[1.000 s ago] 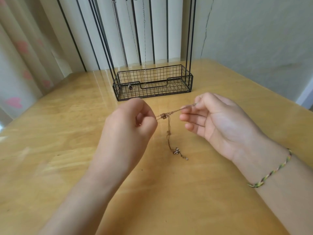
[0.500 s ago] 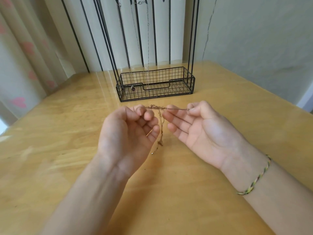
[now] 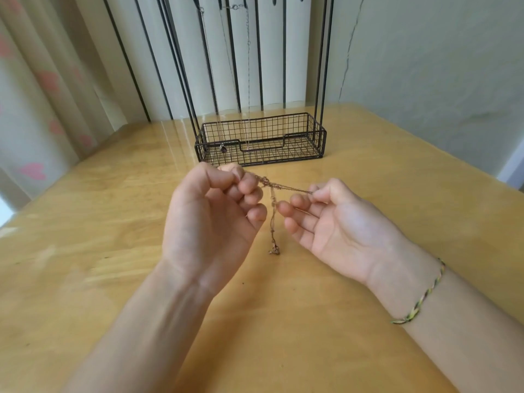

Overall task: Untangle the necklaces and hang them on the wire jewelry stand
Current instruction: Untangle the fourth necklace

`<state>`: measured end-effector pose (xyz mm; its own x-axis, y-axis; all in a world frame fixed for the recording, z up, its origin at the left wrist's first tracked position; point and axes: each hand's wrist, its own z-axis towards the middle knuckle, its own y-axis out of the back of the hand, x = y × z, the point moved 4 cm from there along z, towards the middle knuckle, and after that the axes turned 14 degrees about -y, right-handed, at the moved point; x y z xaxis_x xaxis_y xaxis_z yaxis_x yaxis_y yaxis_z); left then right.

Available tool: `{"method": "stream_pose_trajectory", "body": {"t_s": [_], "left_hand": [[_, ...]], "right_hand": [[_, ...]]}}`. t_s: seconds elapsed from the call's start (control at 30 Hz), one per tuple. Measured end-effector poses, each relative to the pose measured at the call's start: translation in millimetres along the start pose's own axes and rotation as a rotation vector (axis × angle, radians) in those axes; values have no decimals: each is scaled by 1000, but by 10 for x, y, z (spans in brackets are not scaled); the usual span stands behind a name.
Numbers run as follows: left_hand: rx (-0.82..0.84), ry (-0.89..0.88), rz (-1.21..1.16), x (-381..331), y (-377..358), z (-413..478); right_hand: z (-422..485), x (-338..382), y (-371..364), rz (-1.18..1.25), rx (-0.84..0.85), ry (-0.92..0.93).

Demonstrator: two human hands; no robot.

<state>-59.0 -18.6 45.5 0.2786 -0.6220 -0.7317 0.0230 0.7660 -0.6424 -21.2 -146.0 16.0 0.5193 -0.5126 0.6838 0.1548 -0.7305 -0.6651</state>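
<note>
Left hand (image 3: 211, 219) pinches one end of the thin bronze tangled necklace chain (image 3: 272, 211), fingers curled. Right hand (image 3: 330, 225) pinches the other end between thumb and forefinger (remaining fingers loose). Chain taut between the hands above the yellow wooden table (image 3: 85, 236); tail hangs down. Black wire jewelry stand (image 3: 261, 140) behind, thin chains already hanging.

Left hand (image 3: 211, 219): palm up, fingertips pinch one end of tangled chain (image 3: 273, 199).
Right hand (image 3: 326, 219): thumb and forefinger pinch other end.
Chain: taut between hands; tail hangs to table (image 3: 85, 222).
Wire stand (image 3: 261, 140): behind hands; two necklaces hanging.
</note>
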Motion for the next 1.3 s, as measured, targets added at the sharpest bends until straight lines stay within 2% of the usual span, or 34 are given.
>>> {"method": "stream_pose_trajectory", "body": {"t_s": [0.07,0.17,0.3,0.4,0.5,0.87,1.1,1.3], "left_hand": [[15,26,83,12,22,9],[31,19,336,48,62,16],[28,-101,704,44,75,1],[17,-212,849,30,56,-5],[17,-225,883,33,69,-2],[214,-209,985,22,1,-26],[152,-136,937,47,37,-22],[111,-133,851,20,31,-12]], "right_hand": [[-7,13,-3,3,11,6],[-37,93,-3,-16,24,56],[-73,158,-30,-106,44,133],[-79,146,-51,-173,30,188],[-82,157,-34,-185,0,235],[-59,175,21,-269,-72,237],[-77,167,-8,-281,-55,224],[-74,66,-28,-333,-39,98]]}}
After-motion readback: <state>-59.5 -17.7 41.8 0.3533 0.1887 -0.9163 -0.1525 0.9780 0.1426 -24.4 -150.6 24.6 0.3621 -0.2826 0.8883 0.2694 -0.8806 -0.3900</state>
